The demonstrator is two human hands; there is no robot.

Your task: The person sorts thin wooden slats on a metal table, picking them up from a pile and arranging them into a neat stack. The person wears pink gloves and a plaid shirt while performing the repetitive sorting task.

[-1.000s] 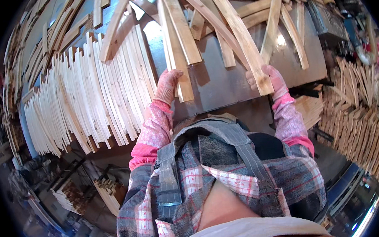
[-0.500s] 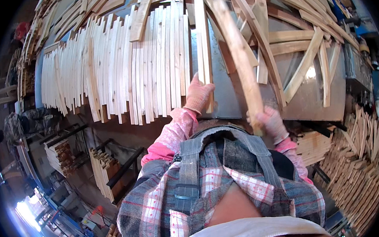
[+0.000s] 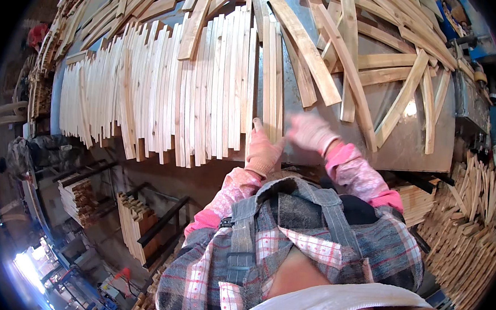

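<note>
Beneath and ahead of our fingers we see the broad grey table (image 3: 407,151), its near edge running past both wrists. To the left of our fingers a long row of pale strips (image 3: 159,98) covers it, packed side by side with uneven ends. Well apart from our fingers, lower right, we have a large stack of wooden pieces (image 3: 458,250); lower left of them, a smaller board stack (image 3: 136,227) sits by dark metal bars. Ahead and to the right of our fingers, loose boards cross one another at many angles, among them a slender curved board (image 3: 348,75). Closer in, just ahead of our right fingers, a wide board (image 3: 307,49) lies slantwise over a darker one. Straight ahead of our left fingers are two narrow strips (image 3: 274,79), side by side, their near ends reaching down to that hand. Our left hand (image 3: 264,148) has the index finger stretched forward and the thumb spread away from it, beside those ends. Our right hand (image 3: 313,133) is just to the right, its fingertips blurred, so we cannot tell whether they pinch anything.
</note>
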